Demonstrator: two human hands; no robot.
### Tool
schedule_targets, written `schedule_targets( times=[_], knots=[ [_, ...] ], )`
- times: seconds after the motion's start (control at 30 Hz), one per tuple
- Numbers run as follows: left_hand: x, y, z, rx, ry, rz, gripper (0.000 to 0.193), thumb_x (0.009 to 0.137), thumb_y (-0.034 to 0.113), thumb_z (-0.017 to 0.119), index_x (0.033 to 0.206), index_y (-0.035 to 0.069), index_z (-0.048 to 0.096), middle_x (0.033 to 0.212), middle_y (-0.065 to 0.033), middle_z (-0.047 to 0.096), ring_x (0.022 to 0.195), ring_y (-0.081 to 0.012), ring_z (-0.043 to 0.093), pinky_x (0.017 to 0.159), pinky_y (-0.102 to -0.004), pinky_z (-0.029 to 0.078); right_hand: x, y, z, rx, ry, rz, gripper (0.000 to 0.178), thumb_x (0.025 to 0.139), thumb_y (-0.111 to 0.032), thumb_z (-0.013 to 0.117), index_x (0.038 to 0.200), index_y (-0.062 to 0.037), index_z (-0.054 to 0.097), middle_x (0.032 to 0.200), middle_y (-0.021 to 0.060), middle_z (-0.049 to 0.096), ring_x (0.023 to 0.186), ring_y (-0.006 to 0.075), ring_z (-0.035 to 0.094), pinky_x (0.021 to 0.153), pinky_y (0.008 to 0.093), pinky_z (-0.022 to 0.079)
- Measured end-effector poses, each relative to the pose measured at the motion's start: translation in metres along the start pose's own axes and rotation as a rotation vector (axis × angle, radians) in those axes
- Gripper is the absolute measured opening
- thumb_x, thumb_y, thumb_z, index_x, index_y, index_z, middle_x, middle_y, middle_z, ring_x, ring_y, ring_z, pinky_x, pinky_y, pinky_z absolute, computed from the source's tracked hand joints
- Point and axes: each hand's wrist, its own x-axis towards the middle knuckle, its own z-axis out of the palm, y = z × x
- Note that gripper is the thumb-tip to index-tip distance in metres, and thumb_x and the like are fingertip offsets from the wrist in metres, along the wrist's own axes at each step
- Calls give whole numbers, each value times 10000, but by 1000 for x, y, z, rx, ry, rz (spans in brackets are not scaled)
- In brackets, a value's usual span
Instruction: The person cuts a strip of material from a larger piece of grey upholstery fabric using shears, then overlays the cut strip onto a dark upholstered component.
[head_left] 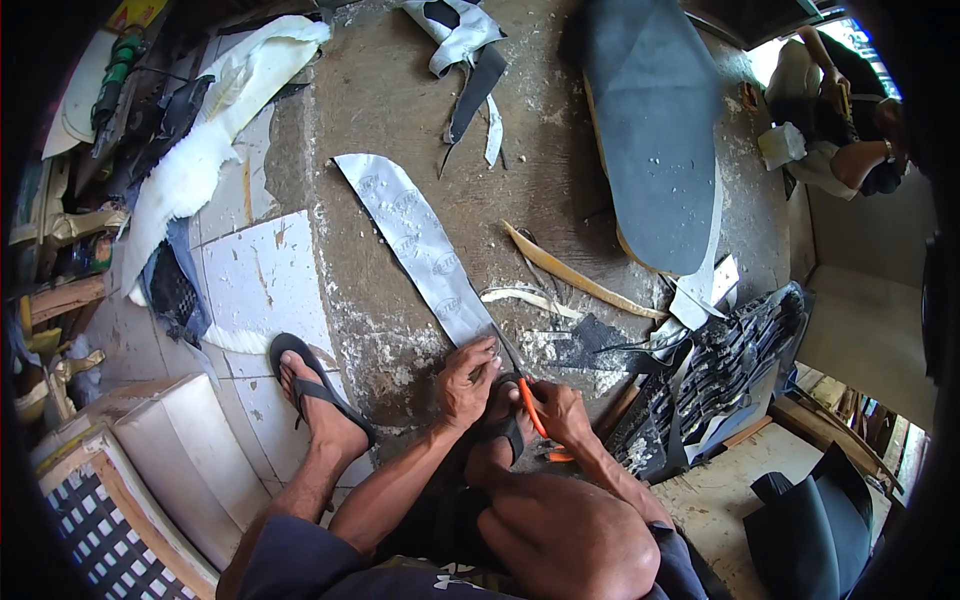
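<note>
A long strip of silver-grey backed sheet material (410, 240) lies on the worn floor, rounded at its far end and dark along one edge. My left hand (468, 385) pinches its near end with curled fingers. Close beside it, my right hand (562, 412) grips a pair of scissors with orange handles (532, 408). The dark blades point away from me and meet the strip's near right edge; how far apart they are cannot be made out. My sandalled right foot is partly hidden beneath both hands.
Ahead on the right lies a dark grey covered panel (655, 140). Cut scraps (465, 45) and a curved tan strip (580, 272) litter the floor. White padding (190, 170) stretches along the left. Torn black material (715, 375) is heaped at right. Another person (840, 110) sits far right.
</note>
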Motion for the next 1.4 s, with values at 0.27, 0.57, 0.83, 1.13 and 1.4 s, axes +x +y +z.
schedule_targets(
  times=[0.27, 0.57, 0.83, 1.13, 1.4],
  knots=[
    [-1, 10, -5, -200, -36, -217, 141, 954, 52, 702, 1090, 27, 681, 1156, -104, 744, 1099, -213, 698, 912, -323, 553, 3, -12, -3, -32, 36, 30, 769, 854, -755, 609, 1113, -45, 750, 938, 247, 741, 951, 409, 730, 844, 490, 552],
    [-6, 7, -8, -359, 17, -326, 140, 1004, 104, 668, 1106, 16, 629, 1125, -80, 743, 937, -92, 638, 832, -250, 520, 3, -15, 0, 7, 89, -14, 768, 851, -747, 623, 1079, -25, 755, 922, 278, 729, 950, 434, 723, 826, 501, 551],
    [-1, 1, -13, -542, 91, -436, 138, 1016, 130, 666, 1116, 56, 605, 982, 20, 676, 802, -34, 510, 732, -216, 447, 2, -12, 2, 25, 100, -4, 764, 854, -740, 627, 1073, -20, 758, 906, 271, 730, 927, 422, 730, 825, 502, 550],
    [19, 11, -30, -478, -72, -557, 292, 1065, 299, 561, 1089, 22, 652, 916, -64, 703, 937, -139, 678, 817, -276, 524, 10, -18, -8, -5, 16, 35, 795, 848, -759, 609, 1108, -19, 745, 966, 261, 738, 972, 423, 724, 855, 498, 549],
    [100, -34, -22, 371, 374, -546, 367, 946, 340, 726, 1050, -9, 678, 976, -151, 717, 857, -233, 694, 778, -376, 539, 12, -16, -4, -36, 36, -4, 776, 859, -749, 594, 1142, -40, 735, 1000, 270, 733, 1009, 442, 711, 867, 510, 553]
  ],
)
